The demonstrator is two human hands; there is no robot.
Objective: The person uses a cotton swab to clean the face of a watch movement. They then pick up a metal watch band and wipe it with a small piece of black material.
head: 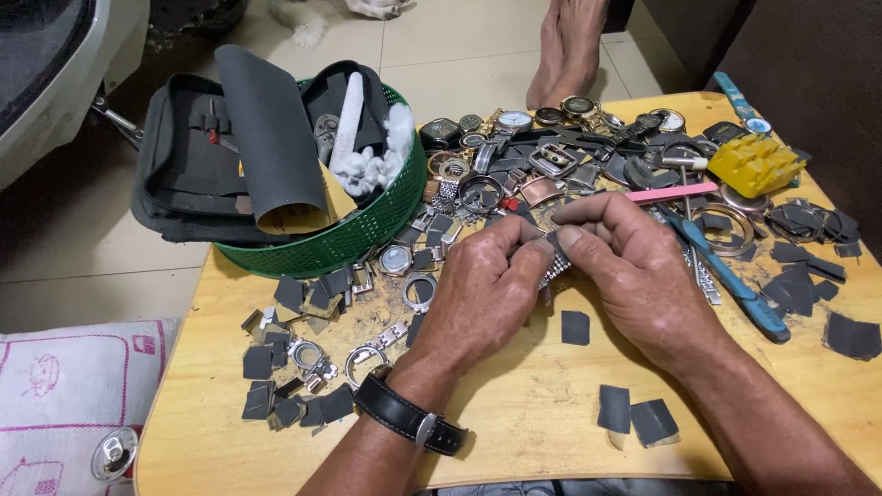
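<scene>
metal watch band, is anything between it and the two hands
Nothing visible. The left hand and right hand both pinch the metal watch band directly, with a small dark sandpaper piece held against it at the fingertips.

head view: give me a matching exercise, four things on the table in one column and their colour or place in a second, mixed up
Things:
1. basket
2. nail file
3. metal watch band
4. wrist strap

Colour or place:
A. black, on the left hand's wrist
B. green, upper left of the table
C. pinched between the left hand and right hand
D. pink, beyond the right hand

Pairs: 1-B, 2-D, 3-C, 4-A
</scene>
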